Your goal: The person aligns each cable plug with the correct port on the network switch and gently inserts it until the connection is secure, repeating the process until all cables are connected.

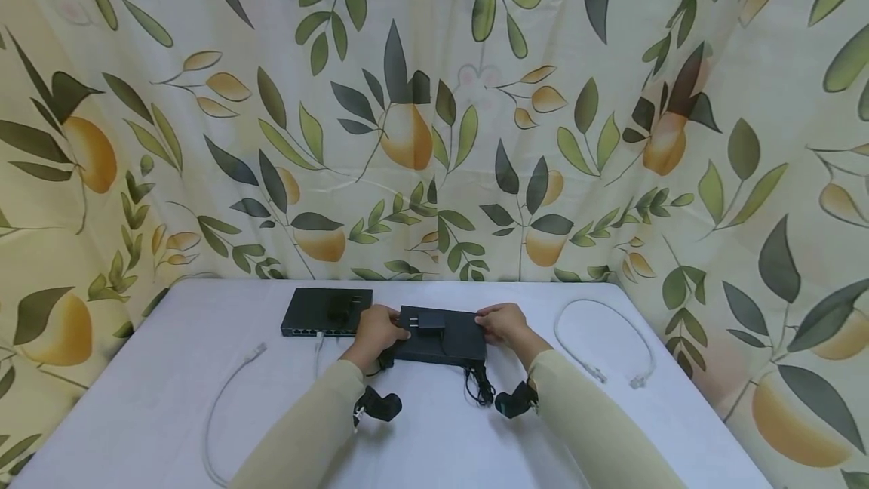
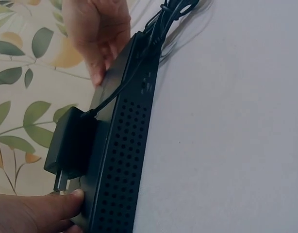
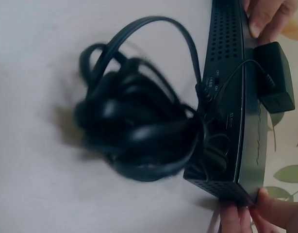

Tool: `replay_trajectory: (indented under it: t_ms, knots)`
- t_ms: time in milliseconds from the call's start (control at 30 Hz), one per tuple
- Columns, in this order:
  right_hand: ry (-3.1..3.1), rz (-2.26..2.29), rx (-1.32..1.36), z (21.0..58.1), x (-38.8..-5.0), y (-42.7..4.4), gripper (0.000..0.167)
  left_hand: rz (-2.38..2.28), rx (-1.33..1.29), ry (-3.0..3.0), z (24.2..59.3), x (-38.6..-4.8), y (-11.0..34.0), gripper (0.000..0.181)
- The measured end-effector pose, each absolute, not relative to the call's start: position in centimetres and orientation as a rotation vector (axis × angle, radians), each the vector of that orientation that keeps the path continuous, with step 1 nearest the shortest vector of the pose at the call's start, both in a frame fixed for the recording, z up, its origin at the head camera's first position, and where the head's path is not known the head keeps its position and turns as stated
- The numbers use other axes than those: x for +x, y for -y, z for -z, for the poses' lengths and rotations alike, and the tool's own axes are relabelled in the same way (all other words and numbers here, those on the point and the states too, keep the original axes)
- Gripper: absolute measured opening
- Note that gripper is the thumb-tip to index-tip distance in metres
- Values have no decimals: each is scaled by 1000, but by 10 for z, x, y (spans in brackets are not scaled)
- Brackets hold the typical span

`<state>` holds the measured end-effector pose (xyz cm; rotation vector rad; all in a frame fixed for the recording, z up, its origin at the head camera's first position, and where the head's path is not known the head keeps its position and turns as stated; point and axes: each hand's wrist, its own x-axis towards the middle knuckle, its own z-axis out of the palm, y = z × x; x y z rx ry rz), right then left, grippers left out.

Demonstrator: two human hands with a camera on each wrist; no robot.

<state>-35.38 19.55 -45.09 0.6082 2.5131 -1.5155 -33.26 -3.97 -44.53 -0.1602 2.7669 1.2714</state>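
Observation:
Both hands hold a black network switch (image 1: 465, 330) by its two ends. My left hand (image 1: 376, 334) grips the left end, its thumb on top in the left wrist view. The right hand (image 1: 505, 325) pinches the right end, thumb above and fingers underneath in the right wrist view. A black power adapter (image 1: 431, 321) lies on top of the switch, its prongs pointing left. From the vented side facing me hangs a bundled black cord (image 3: 139, 121). Just left of the left hand sits another black switch (image 1: 315, 304) with a row of ports along its front.
A white cable (image 1: 318, 345) runs to the front of the other switch. One loose grey network cable (image 1: 220, 391) curves at the left, and another (image 1: 652, 353) loops at the right. The white table (image 1: 543, 444) meets a leaf-patterned curtain (image 1: 434, 172) behind.

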Motion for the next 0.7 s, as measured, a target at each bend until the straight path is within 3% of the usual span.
replay_trajectory:
  t_ms: [700]
  knots:
    - [-2274, 1877, 587, 459, -304, -217, 28, -1283, -120, -2820, 454, -346, 21, 26]
